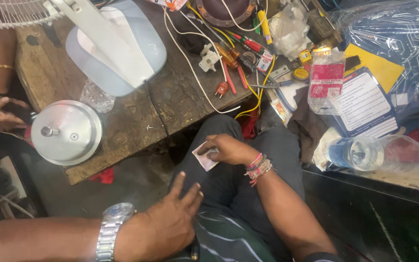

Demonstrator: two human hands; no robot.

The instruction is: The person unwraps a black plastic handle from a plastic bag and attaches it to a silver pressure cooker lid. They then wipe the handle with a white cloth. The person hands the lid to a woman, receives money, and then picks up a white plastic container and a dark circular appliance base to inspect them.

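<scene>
Now your right hand (pixel 229 149) pinches a small pale card (pixel 204 157) over your lap, while your left hand (pixel 168 223) hovers spread and empty, near the worktop (pixel 122 121).

The left hand (pixel 163 228) lies palm down with fingers spread, while the right hand (pixel 229 149) is curled, fingers pinched together.
</scene>
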